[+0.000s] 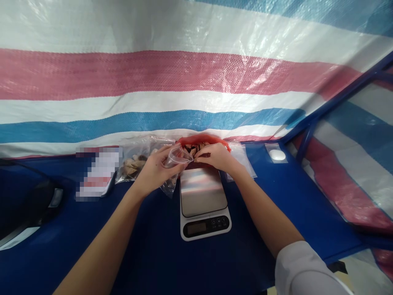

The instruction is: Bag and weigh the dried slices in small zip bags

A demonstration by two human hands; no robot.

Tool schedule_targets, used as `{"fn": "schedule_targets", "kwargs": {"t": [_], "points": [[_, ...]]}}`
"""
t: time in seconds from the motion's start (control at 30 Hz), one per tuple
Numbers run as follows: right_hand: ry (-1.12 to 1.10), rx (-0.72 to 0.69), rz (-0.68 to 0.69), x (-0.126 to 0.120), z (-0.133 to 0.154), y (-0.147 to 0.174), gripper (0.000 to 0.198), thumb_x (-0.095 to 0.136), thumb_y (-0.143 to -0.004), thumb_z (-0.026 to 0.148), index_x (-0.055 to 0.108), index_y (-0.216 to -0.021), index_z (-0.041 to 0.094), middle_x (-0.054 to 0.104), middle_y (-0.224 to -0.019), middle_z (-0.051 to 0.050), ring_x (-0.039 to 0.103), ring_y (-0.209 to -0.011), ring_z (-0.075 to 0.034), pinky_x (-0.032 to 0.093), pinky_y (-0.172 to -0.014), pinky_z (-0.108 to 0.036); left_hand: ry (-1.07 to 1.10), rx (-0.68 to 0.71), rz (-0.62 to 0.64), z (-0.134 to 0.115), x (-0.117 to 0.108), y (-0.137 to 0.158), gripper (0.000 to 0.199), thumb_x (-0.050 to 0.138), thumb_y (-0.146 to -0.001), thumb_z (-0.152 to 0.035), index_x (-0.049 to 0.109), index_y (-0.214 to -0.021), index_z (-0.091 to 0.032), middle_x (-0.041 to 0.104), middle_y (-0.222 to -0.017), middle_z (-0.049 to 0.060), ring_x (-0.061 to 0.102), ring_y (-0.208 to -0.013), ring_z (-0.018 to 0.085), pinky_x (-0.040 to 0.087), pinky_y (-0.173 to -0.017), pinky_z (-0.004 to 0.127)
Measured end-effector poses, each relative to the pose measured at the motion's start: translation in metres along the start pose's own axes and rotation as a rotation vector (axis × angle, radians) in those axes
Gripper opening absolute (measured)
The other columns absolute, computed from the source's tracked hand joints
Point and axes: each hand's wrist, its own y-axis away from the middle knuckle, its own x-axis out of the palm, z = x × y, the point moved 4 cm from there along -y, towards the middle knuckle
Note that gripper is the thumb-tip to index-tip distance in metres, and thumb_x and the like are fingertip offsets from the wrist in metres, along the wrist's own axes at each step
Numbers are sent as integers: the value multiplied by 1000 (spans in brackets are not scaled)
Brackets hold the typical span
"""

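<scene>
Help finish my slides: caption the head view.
Left hand holds a clear cup beside the right hand, beyond a scale.

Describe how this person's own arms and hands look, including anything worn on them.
The left hand and right hand are ungloved, with no watch showing at either wrist. The right arm wears a loose, whitish sleeve that leaves the forearm bare; the left arm shows no sleeve within the picture.

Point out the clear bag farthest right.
The small clear bag with a white rounded item in or on it. The flat clear bag beside the right hand and the bag of brownish pieces beside the left hand lie further left.
</scene>
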Motion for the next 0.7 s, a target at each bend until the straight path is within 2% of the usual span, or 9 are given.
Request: {"fn": "schedule_targets", "kwargs": {"t": [0.17,0.3,0.43,0.57,0.7], "points": [[-225,-6,-110,-22,11,5,12,72,-83,18,81,-89,22,79,-89,-1,70,-78,-15,52,-77,-27,12,37,30,-3,6,-1,37,76,-79,-47,75,-109,-25,68,-130,6,60,-125,34,49,-109,49],[-309,17,-130,-28,24,9,13,74,-82,22,81,-93,22,79,-93,-3,70,-76,-15,54,-72,-27,37,51,80,-8,17,2,40,73,-82,-42,71,-118,-23,69,-125,9,64,-118,29,50,-105,46],[-273,-21,-99,-26,40,11,12,73,-83,21,81,-91,25,78,-93,0,69,-75,-14,54,-71,-26,20,75,101,-14,25,4,36,73,-82,-41,71,-114,-23,68,-121,8,65,-111,27,52,-100,43],[-136,-94,-76,-21,53,10,17,71,-84,14,80,-89,26,78,-94,1,70,-83,-16,55,-80,-26,14,83,101,-19,28,4,31,73,-82,-41,72,-108,-24,69,-115,7,65,-108,26,53,-98,42],[-53,-100,-54,-18,56,8,16,68,-86,17,79,-89,27,77,-94,2,70,-92,-18,54,-86,-27,23,76,63,-18,28,3,34,74,-80,-38,72,-110,-23,69,-118,8,64,-112,28,52,-100,44]]}}
